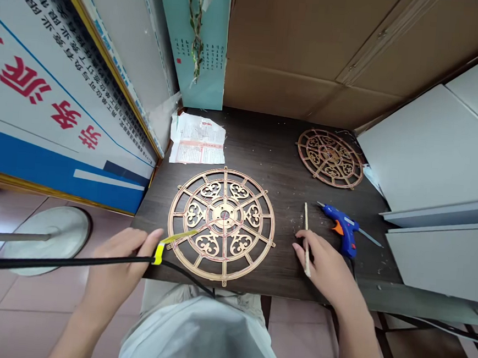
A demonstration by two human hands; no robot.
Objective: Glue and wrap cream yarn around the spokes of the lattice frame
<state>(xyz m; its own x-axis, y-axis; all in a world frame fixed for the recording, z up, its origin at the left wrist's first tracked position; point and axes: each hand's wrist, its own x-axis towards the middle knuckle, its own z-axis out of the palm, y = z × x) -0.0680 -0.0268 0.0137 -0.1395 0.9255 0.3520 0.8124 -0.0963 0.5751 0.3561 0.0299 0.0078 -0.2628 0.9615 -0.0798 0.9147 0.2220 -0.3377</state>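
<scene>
My right hand (325, 266) is closed on a thin pale wooden stick (306, 223), which points away from me over the dark table. To its left lies a round openwork wooden panel (224, 214) with rings, spokes and scroll cutouts. My left hand (128, 253) is closed at the table's left front edge, near the panel's rim. A black cable (71, 262) with a yellow tag (159, 254) crosses in front of that hand and partly covers it. What its fingers hold, if anything, is hidden. A blue glue gun (345, 226) rests right of the stick.
A second round openwork panel (330, 158) lies at the back right. Printed paper (198, 140) is at the back left, below a light-blue box (202, 60). Cardboard (295, 45) stands behind the table (262, 142), a sign board (63, 93) on the left, white panels (439, 161) on the right.
</scene>
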